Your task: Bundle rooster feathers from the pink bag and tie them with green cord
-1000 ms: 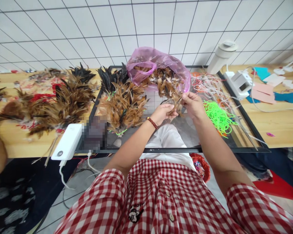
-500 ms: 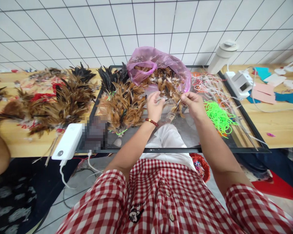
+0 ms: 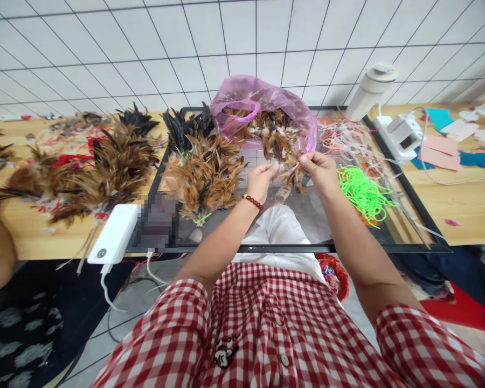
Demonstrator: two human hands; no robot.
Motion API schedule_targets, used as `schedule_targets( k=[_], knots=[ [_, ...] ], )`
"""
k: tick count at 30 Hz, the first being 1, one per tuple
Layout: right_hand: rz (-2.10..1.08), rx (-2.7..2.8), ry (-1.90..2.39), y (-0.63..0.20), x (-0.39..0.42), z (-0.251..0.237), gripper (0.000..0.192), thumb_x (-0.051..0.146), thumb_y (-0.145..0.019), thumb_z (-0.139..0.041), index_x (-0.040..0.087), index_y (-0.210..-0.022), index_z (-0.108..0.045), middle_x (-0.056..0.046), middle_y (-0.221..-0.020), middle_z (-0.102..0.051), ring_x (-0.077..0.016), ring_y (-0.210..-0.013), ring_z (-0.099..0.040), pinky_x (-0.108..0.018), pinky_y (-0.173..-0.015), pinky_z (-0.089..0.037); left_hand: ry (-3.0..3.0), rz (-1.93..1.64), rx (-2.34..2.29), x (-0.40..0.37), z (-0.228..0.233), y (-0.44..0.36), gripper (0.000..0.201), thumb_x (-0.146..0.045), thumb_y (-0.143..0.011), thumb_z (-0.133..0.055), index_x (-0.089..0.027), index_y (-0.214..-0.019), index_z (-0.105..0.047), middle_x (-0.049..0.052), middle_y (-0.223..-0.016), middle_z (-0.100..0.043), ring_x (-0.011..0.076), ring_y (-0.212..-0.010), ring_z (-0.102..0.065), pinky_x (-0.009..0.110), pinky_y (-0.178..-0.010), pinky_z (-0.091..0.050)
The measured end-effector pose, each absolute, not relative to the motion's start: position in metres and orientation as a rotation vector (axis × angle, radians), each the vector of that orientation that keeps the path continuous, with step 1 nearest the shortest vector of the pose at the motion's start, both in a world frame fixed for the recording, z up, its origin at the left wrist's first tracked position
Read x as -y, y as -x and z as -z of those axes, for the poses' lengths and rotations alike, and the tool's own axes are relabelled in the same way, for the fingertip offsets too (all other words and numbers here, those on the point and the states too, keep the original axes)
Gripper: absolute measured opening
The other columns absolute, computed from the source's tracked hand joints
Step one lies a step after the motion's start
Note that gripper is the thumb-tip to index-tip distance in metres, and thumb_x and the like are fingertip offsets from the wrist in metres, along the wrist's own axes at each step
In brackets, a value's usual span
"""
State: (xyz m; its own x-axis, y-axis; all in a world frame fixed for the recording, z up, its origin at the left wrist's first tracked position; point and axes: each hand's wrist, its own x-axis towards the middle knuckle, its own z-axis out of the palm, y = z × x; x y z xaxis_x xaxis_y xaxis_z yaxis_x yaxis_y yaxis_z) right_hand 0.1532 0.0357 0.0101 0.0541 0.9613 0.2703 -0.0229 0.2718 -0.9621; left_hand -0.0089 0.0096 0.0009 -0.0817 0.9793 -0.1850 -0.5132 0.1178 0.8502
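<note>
Feathers (image 3: 293, 173), a small brown bunch of them, sit pinched in the right hand (image 3: 321, 171), fingertips closed on the stems, held above the dark glass-topped tray (image 3: 404, 186) just in front of the pink plastic bag (image 3: 258, 102). The left hand (image 3: 262, 180), with a red bead bracelet (image 3: 252, 202) at the wrist, is raised just beside it, thumb and fingers drawn together at the bunch's near end; whether they actually grip a feather I cannot tell from here. The bag lies open on the tray's far side, spilling more brown feathers. To its left on the tray rests a heap of tied feather bundles (image 3: 204, 172), some black-tipped, and further left on the wooden table (image 3: 469, 210) lie more feather bundles (image 3: 105, 167) with red ties. Right of the hands a tangle of neon green cord (image 3: 361, 191) lies on the tray, near pale strips. A white power bank (image 3: 115, 233) leans at the tray's left corner, and a white bottle (image 3: 369, 91) stands by the wall.
</note>
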Motion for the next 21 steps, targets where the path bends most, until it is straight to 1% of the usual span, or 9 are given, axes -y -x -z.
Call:
schedule_targets(
  k=[2, 5, 7, 10, 13, 16, 21],
  knots=[
    [-1.032, 1.219, 0.986, -0.157, -0.037, -0.013, 0.046, 0.059, -0.057, -0.089, 0.02, -0.062, -0.065, 0.004, -0.058, -0.052, -0.0085, -0.057, -0.039, -0.025, -0.057, -0.033, -0.573, -1.429, -0.981, -0.01, -0.006, 0.011, 0.017, -0.021, -0.073, -0.087, -0.013, -0.069, -0.072, 0.002, -0.07, -0.076, 0.0101, -0.07, -0.069, 0.026, -0.083, -0.054],
    [-1.138, 1.235, 0.936, -0.162, -0.038, -0.014, 0.045, 0.056, -0.055, -0.09, 0.021, -0.062, -0.064, 0.004, -0.057, -0.051, -0.0087, -0.055, -0.04, -0.026, -0.057, -0.035, -0.496, -1.443, -0.988, -0.009, -0.014, 0.014, 0.014, -0.013, -0.081, -0.079, -0.013, -0.072, -0.069, 0.001, -0.07, -0.074, 0.008, -0.066, -0.068, 0.024, -0.083, -0.054],
    [-1.188, 1.279, 0.936, -0.161, -0.037, -0.013, 0.044, 0.055, -0.056, -0.09, 0.021, -0.064, -0.065, 0.004, -0.058, -0.052, -0.0091, -0.056, -0.041, -0.026, -0.058, -0.037, -0.445, -1.419, -0.956, -0.008, -0.017, 0.016, 0.011, -0.013, -0.085, -0.075, -0.013, -0.076, -0.069, 0.002, -0.073, -0.075, 0.0083, -0.067, -0.069, 0.025, -0.083, -0.054],
    [-1.166, 1.301, 0.987, -0.152, -0.035, -0.009, 0.045, 0.057, -0.056, -0.09, 0.02, -0.066, -0.066, 0.003, -0.061, -0.056, -0.0101, -0.058, -0.046, -0.027, -0.06, -0.04, -0.403, -1.372, -0.915, -0.007, -0.019, 0.016, 0.01, -0.014, -0.088, -0.073, -0.013, -0.079, -0.068, 0.003, -0.075, -0.076, 0.01, -0.069, -0.07, 0.027, -0.082, -0.055],
    [-1.094, 1.281, 1.013, -0.142, -0.032, -0.005, 0.047, 0.06, -0.056, -0.09, 0.02, -0.065, -0.068, 0.002, -0.062, -0.059, -0.0104, -0.059, -0.048, -0.027, -0.062, -0.041, -0.441, -1.34, -0.95, -0.004, -0.018, 0.013, 0.011, -0.014, -0.085, -0.076, -0.012, -0.077, -0.069, 0.003, -0.073, -0.076, 0.0108, -0.067, -0.069, 0.026, -0.075, -0.054],
    [-1.033, 1.29, 1.029, -0.137, -0.03, -0.004, 0.046, 0.061, -0.059, -0.088, 0.019, -0.066, -0.071, 0.002, -0.061, -0.06, -0.0099, -0.058, -0.048, -0.027, -0.061, -0.042, -0.531, -1.365, -0.996, -0.004, -0.014, 0.008, 0.01, -0.015, -0.079, -0.081, -0.012, -0.074, -0.073, 0.001, -0.069, -0.074, 0.0087, -0.06, -0.064, 0.024, -0.067, -0.05],
    [-1.009, 1.333, 1.046, -0.138, -0.027, -0.006, 0.043, 0.06, -0.062, -0.087, 0.02, -0.069, -0.074, 0.002, -0.061, -0.063, -0.011, -0.058, -0.05, -0.027, -0.059, -0.043, -0.625, -1.419, -1.026, -0.007, -0.005, 0.004, 0.011, -0.017, -0.068, -0.087, -0.014, -0.072, -0.077, -0.002, -0.064, -0.072, 0.0078, -0.059, -0.06, 0.022, -0.063, -0.047]
  ],
)
